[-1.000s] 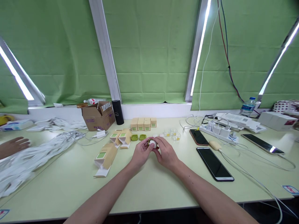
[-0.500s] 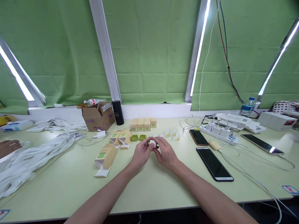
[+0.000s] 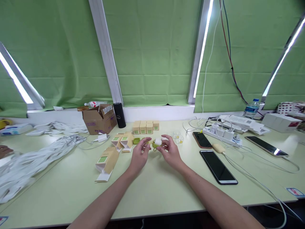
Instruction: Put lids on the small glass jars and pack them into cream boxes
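Note:
My right hand grips a small olive-green cover between thumb and fingers. A white rounded piece sits in its top, and a small loop shows at its lower edge. My left hand has its fingers curled at the left of the cover, pinching what looks like a thin green strap with lettering. Another green cover lies on the table beyond the left hand. Behind the right fingers stand clear small containers with yellow spots.
Small kraft boxes stand at the back; opened kraft boxes lie left. A carton and black cylinder are behind them. Phones, cables and a power strip fill the right. White strips and another person's hand are at far left.
My hands have moved apart slightly. The cover, earlier enclosed by both hands, now rests in my right fingers with its white piece upward. The other person's hand has shifted left.

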`<act>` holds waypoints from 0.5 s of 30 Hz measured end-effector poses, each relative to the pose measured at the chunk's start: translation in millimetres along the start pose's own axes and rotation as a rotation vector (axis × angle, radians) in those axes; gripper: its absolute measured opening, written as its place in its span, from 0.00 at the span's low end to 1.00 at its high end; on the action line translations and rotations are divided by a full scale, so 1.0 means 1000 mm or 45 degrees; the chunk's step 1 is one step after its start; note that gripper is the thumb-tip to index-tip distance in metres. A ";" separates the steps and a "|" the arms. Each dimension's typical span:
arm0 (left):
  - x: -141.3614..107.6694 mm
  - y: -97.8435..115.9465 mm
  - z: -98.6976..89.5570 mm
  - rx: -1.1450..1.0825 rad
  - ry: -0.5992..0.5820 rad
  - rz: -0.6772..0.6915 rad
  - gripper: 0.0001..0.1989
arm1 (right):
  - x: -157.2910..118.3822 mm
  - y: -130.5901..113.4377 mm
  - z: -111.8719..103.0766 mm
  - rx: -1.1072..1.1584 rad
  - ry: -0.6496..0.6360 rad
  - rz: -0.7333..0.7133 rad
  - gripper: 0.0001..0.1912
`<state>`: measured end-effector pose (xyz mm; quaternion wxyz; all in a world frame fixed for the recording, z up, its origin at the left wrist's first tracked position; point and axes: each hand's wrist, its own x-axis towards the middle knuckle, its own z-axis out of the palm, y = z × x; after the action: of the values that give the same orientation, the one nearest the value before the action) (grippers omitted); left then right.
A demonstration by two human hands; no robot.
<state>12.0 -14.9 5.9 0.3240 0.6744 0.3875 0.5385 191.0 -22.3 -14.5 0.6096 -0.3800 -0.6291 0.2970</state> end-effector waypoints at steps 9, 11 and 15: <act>-0.007 -0.003 -0.002 0.634 -0.052 0.514 0.25 | 0.008 -0.003 0.000 0.371 -0.023 0.401 0.31; -0.008 -0.002 -0.002 0.685 -0.102 0.566 0.26 | 0.008 -0.003 0.001 0.390 -0.024 0.435 0.33; -0.007 -0.003 -0.001 0.691 -0.161 0.606 0.21 | 0.006 -0.006 0.002 0.394 -0.067 0.446 0.33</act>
<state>9.5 -19.5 -0.2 0.0223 0.8391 0.3277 0.4336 188.8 -20.3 -6.5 0.5830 -0.3777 -0.5162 0.5010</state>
